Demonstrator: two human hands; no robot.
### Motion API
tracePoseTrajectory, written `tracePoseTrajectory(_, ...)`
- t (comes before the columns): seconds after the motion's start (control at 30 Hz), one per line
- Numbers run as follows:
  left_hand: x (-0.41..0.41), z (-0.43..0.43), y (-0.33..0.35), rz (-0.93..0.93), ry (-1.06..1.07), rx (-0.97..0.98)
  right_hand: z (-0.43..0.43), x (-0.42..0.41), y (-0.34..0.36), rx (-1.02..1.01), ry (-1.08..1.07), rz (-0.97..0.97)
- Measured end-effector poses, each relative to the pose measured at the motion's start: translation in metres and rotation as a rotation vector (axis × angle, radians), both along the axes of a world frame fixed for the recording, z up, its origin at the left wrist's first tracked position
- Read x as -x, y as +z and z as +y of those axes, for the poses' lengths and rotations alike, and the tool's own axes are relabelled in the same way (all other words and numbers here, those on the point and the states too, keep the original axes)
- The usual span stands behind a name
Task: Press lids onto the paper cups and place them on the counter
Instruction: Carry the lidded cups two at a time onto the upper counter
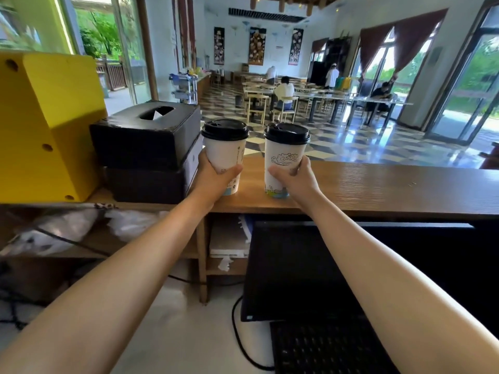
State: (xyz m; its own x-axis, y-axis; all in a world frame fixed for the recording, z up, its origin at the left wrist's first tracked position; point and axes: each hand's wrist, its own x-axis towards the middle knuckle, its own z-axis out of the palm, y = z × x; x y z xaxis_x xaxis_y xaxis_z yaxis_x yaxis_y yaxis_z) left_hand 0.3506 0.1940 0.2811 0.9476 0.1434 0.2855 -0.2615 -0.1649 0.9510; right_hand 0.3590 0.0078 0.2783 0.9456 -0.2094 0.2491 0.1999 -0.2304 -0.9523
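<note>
On the wooden counter (378, 182), the left hand (216, 176) and right hand (295, 179) each grip a black-lidded paper cup, the left cup (225, 155) and right cup (283, 160), best settled flat before fingers loosen.

Bright daylight floods through the glass doors (469, 85), glaring off the glossy floor (351, 141); wide-angle edges bend

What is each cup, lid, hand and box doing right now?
left cup: upright, lidded, on the counter.
right cup: upright, lidded, on the counter.
left lid: on.
right lid: on.
left hand: gripping left cup.
right hand: gripping right cup.
tissue box: closed, tissue peeking from slot.
</note>
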Motion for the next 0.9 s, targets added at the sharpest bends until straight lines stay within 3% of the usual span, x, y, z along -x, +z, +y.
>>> tracePoseTrajectory(0.17,0.005,0.001,0.001,0.023,0.011,-0.012,0.0,0.0,-0.002,0.024,0.023,0.055)
tracePoseTrajectory(0.3,0.01,0.005,0.007,0.064,0.038,-0.135,0.001,0.006,0.011,0.093,0.047,0.202)
tracePoseTrajectory(0.57,0.052,0.021,0.042,0.238,-0.026,-0.268,0.005,0.056,0.05,0.447,0.011,0.351)
tracePoseTrajectory(0.67,0.073,0.033,0.054,0.275,-0.124,-0.359,0.016,0.085,0.068,0.608,0.056,0.369)
tracePoseTrajectory(0.9,0.131,0.106,0.071,0.338,-0.399,-0.657,0.063,0.153,0.1,0.759,0.136,0.402)
